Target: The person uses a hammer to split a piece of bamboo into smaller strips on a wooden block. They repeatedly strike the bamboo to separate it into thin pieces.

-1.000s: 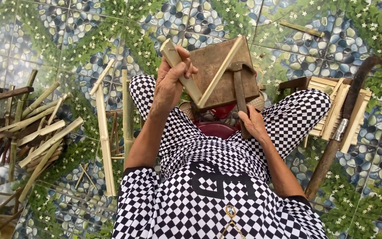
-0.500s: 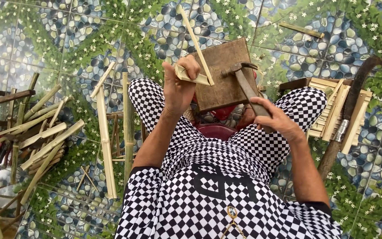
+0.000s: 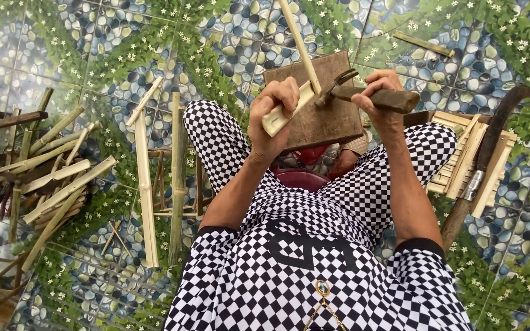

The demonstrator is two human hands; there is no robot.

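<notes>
Bamboo strip and knife held over the wooden block.
My left hand (image 3: pixel 275 110) gripped the bamboo strip (image 3: pixel 299 61); my right hand (image 3: pixel 383 98) clenched the knife (image 3: pixel 363 93), blade touching the strip, above the block (image 3: pixel 323 119).

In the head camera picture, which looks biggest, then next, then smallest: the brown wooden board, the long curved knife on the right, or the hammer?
1. Curved knife: longest, though thin.
2. Wooden board: shorter but much wider, so the top two are a close call.
3. Hammer in the right hand: smallest, even though it is held nearer the camera.

My clothes (image 3: pixel 314 270) are black-and-white checked. The bamboo strip (image 3: pixel 289 107) is pale yellow. The floor tiles (image 3: pixel 124 55) show grey pebbles, green leaves, white flowers.
</notes>
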